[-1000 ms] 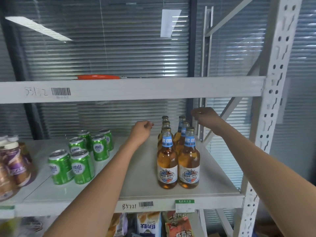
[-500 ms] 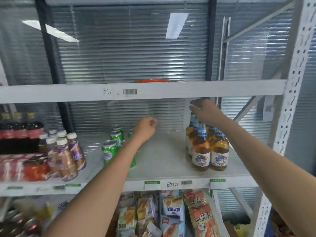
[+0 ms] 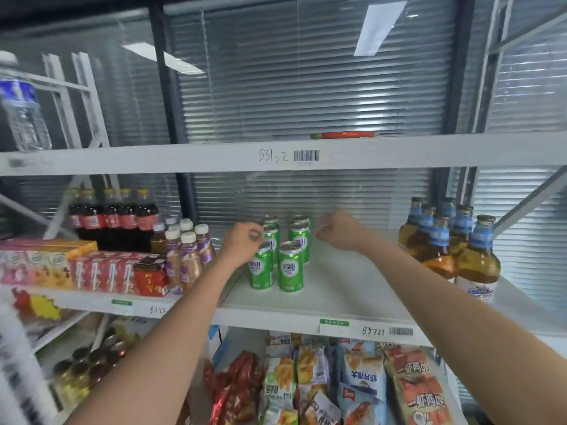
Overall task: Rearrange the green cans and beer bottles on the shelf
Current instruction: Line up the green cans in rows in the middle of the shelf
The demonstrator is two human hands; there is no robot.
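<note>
Several green cans (image 3: 290, 266) stand in two rows on the middle shelf (image 3: 343, 299), left of its centre. My left hand (image 3: 241, 243) is at the left side of the cans, fingers curled near the top of the front-left can. My right hand (image 3: 340, 230) hovers just right of the back cans, fingers loosely closed, holding nothing. Several amber beer bottles (image 3: 451, 240) with blue neck labels stand in a cluster at the shelf's right end, apart from both hands.
Left of the cans stand purple-labelled bottles (image 3: 187, 259), dark cola bottles (image 3: 113, 216) and red and orange cartons (image 3: 92, 271). Snack bags (image 3: 362, 381) fill the shelf below. An upper shelf beam (image 3: 306, 156) runs above. A water bottle (image 3: 21, 102) stands at top left.
The view has swung left. My right hand has left the beer bottles and moved over to the green cans. My left hand has come down to the cans.
</note>
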